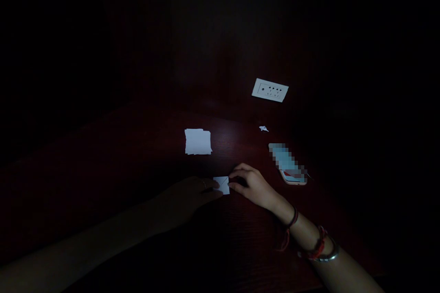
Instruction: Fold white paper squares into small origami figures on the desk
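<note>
A small white folded paper (224,184) with a diagonal crease lies on the dark red table (247,229). From the left, my left hand (201,190) rests its fingertips on the paper's left side; the hand is in shadow and wears a ring. My right hand (252,185) touches the paper's right edge with thumb and fingers bent toward each other, a small gap showing between them. Beyond the hands lies a stack of white paper sheets (198,142) with uneven edges.
A phone (292,168) with a blurred screen lies right of my right hand. Behind it is a small crumpled white scrap (263,128). A white socket panel (270,90) sits further back. Bracelets circle my right wrist. The surroundings are very dark.
</note>
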A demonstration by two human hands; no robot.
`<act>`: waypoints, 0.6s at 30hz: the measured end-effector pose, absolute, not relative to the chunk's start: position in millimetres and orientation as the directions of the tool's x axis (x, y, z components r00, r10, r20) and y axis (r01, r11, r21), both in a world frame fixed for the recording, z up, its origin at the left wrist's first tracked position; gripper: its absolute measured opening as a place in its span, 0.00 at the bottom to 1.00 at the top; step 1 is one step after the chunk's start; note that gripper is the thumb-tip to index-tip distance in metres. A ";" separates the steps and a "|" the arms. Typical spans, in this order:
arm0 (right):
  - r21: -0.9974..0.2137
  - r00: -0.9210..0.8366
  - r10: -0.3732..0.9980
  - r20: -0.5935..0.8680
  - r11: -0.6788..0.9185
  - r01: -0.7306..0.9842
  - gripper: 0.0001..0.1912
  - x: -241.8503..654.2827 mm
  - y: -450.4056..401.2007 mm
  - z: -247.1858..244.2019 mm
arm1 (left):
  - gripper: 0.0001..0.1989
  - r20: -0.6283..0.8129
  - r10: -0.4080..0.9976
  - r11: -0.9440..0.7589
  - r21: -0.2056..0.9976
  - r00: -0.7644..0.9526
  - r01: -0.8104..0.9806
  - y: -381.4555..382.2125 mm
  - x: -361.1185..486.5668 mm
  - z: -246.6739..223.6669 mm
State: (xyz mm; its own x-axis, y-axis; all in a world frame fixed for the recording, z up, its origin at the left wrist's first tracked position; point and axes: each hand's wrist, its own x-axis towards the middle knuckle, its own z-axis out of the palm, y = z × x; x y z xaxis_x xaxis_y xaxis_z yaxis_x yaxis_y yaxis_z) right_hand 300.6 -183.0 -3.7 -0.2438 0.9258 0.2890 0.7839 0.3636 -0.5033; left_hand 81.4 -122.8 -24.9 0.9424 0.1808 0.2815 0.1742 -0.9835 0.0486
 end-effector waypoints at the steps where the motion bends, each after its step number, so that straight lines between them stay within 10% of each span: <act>1: -0.517 -0.225 0.933 0.282 0.345 0.783 0.09 300.2 -182.6 -3.9 | 0.25 0.283 0.183 -0.983 0.054 0.942 0.175 -123.1 81.7 -23.5; 18: -0.577 -0.153 0.948 0.278 0.292 0.763 0.07 297.5 -178.1 -8.5 | 0.30 0.258 0.114 -0.993 0.031 0.959 0.110 -112.6 81.1 -29.7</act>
